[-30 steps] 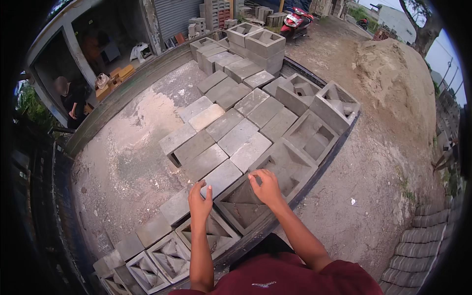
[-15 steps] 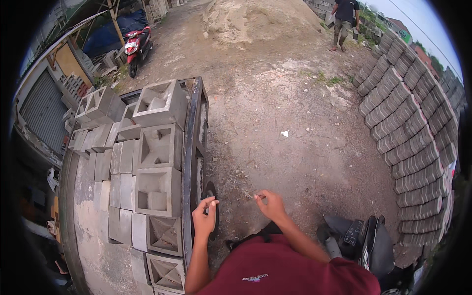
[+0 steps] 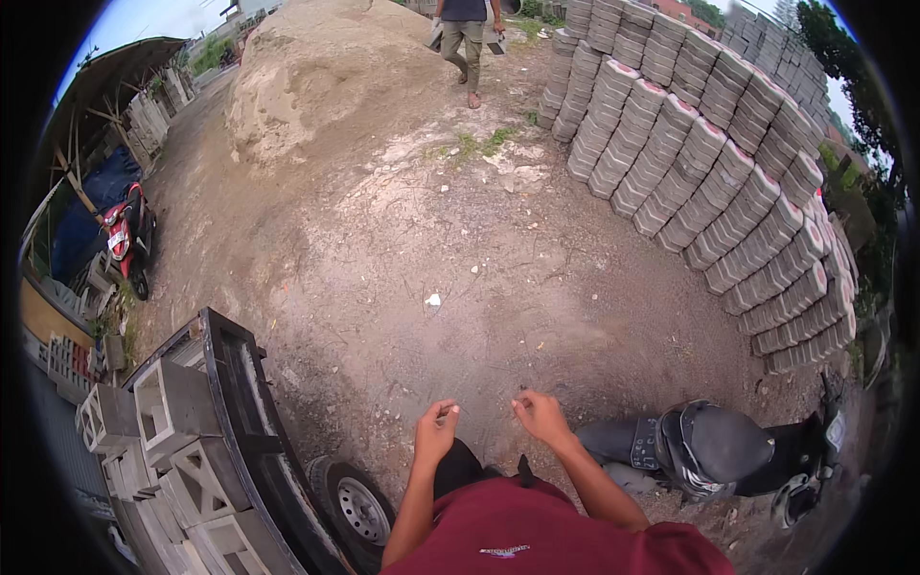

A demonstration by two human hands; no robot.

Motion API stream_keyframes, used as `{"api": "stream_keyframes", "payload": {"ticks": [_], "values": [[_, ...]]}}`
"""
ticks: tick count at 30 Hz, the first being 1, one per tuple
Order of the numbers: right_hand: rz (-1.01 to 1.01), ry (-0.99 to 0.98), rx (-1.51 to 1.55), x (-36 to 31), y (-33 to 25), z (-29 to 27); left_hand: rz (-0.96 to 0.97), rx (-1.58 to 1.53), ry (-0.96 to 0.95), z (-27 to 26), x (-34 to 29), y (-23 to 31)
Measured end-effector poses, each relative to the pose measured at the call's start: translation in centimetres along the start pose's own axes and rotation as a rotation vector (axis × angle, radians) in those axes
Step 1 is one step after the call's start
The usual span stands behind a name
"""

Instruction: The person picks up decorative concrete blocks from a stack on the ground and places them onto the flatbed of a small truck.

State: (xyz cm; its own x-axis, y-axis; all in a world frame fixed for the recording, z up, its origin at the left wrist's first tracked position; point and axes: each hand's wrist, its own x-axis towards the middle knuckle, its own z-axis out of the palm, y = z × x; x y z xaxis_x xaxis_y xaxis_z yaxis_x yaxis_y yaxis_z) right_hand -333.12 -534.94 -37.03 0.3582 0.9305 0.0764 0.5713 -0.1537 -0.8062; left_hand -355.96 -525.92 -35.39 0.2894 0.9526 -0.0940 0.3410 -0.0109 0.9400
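My left hand [image 3: 436,429] is held in front of my body at the lower middle, its fingers curled in and the thumb against the fingertips. Nothing shows in it. Across a short gap, my right hand [image 3: 541,418] is raised at the same height, fingers also bent closed, with nothing visible in them. Neither touches any object. Left of my left hand is the truck's wheel [image 3: 356,508], under a dark-railed truck bed [image 3: 251,402] loaded with hollow concrete blocks [image 3: 177,402].
A parked motorcycle [image 3: 714,446] stands close on my right. Beyond it curve tall stacks of grey pavers [image 3: 690,163]. Ahead, a person [image 3: 466,43] carries grey objects near a sand heap [image 3: 316,77]. A red scooter [image 3: 129,235] is parked at the far left.
My view has swung to the right, so the truck now sits at the lower left and its wheel shows. The person ahead now faces me. Both hands stay raised and curled.
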Motion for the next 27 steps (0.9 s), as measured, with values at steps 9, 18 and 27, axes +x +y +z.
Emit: {"api": "stream_keyframes", "payload": {"ticks": [9,18,27], "values": [[0.327,0.225,-0.022,14.3,9.1,-6.4,-0.018,0.103,-0.297,9.7,21.4,1.8],[0.35,0.311,-0.049,41.6,11.1,-14.9,0.177,0.113,-0.388,19.0,49.8,11.3],[0.266,0.432,-0.022,69.2,17.0,-21.6,0.107,-0.011,-0.198,29.7,76.7,19.3]]}}
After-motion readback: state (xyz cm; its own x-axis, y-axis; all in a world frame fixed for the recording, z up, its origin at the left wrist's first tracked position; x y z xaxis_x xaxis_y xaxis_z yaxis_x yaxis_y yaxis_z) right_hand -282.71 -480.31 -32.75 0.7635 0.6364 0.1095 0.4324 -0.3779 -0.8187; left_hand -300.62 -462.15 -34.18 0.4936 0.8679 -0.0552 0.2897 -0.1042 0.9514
